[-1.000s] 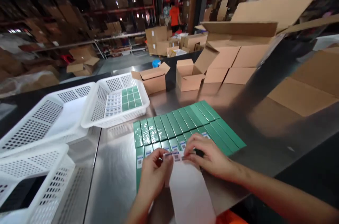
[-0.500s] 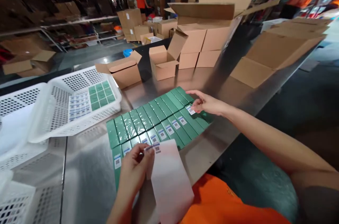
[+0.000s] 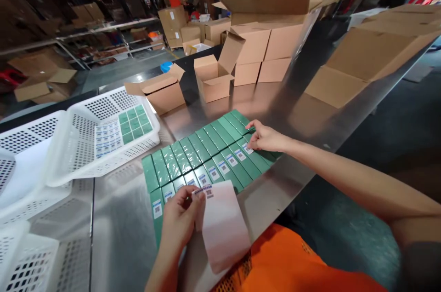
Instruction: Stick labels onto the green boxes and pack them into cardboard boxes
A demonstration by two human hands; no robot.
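Our left hand point(image 3: 181, 216) has its grip pinched on a label sheet point(image 3: 225, 232) in front of the green boxes point(image 3: 198, 148), which lie in two rows on the bench point(image 3: 120, 241). Our right hand point(image 3: 267, 138) has its grip at a label point(image 3: 246, 148) in the near row; whether it pinches, we cannot tell. Leftward, one white basket point(image 3: 86, 168) holds printed labels point(image 3: 107, 138) and green squares point(image 3: 135, 123). Beyond, we see small cartons point(image 3: 167, 100) standing open.
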